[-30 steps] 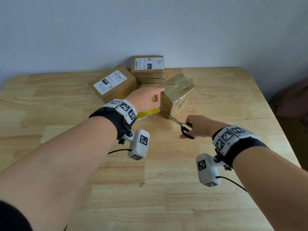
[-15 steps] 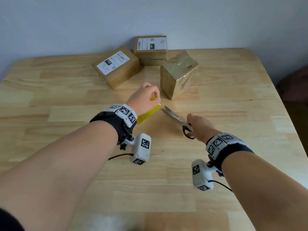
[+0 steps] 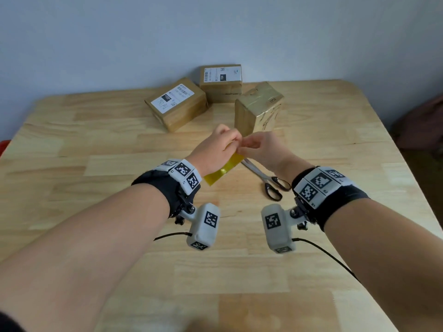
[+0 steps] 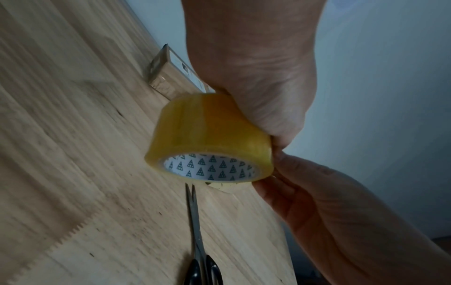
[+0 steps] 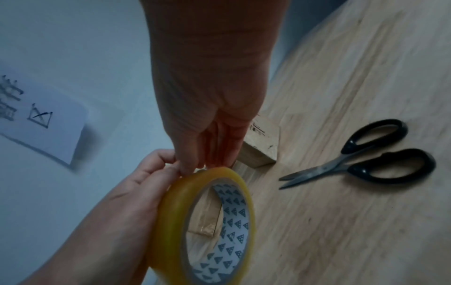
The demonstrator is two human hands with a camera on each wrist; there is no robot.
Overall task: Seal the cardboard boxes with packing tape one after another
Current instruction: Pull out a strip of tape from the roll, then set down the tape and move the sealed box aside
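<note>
My left hand [image 3: 217, 149] grips the tape roll [image 4: 207, 138]; my right hand's [image 3: 260, 149] fingertips pinch its rim; scissors [image 3: 263, 178] lie mid-table.

A plain room at home or in a small office — a light wooden desk [image 3: 335, 164] pushed against a bare pale wall [image 3: 215, 32], with labelled cardboard parcels [image 3: 176, 104] and scissors [image 3: 266, 178] lying on it.

Both forearms are bare. Each wrist wears a black fabric band [image 3: 165, 185] topped with white square-marker tiles [image 3: 184, 172]. A white camera pod [image 3: 203, 226] hangs beneath at six o'clock, bearing black markers, a dark screw knob and a thin black cable [image 3: 330, 257].
</note>
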